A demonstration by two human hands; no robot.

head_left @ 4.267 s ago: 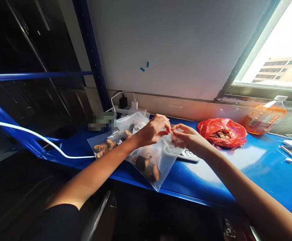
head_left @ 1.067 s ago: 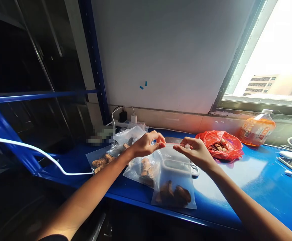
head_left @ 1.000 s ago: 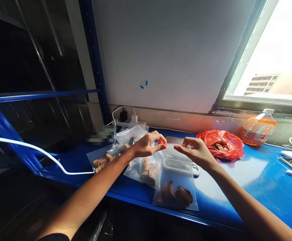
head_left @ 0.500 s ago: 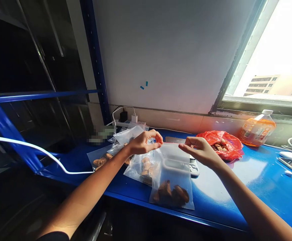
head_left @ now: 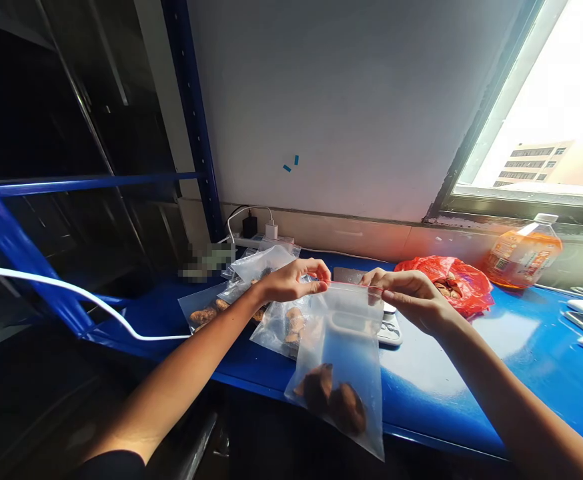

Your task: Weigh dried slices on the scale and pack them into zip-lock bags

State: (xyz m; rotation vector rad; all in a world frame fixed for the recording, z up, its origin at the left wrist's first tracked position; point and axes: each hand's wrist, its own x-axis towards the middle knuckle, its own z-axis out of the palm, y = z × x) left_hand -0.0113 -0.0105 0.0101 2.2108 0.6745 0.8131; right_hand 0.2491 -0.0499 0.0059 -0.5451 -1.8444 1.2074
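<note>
A clear zip bag (head_left: 344,360) with a red seal line hangs from both hands in front of the blue table's edge. Dark brown dried pieces, perhaps mushrooms (head_left: 334,397), lie at its bottom. My left hand (head_left: 299,280) pinches the bag's upper left corner between thumb and fingers. At the upper right corner, my right hand (head_left: 409,297) is closed on the same bag, thumb in front. Behind it, partly hidden, is a white scale (head_left: 390,331). Several filled clear bags (head_left: 284,323) lie beside and beneath my left forearm.
A red plastic bag (head_left: 464,290) of brown dried pieces sits open at the back right, near a bottle of orange liquid (head_left: 524,253). Chargers (head_left: 271,231) stand by the wall. A white cable (head_left: 121,323) crosses at left before the blue shelf frame (head_left: 26,253).
The zip bag has lifted and come nearer, its lower end now hanging past the table edge. My right hand, just off the corner before, now grips it.
</note>
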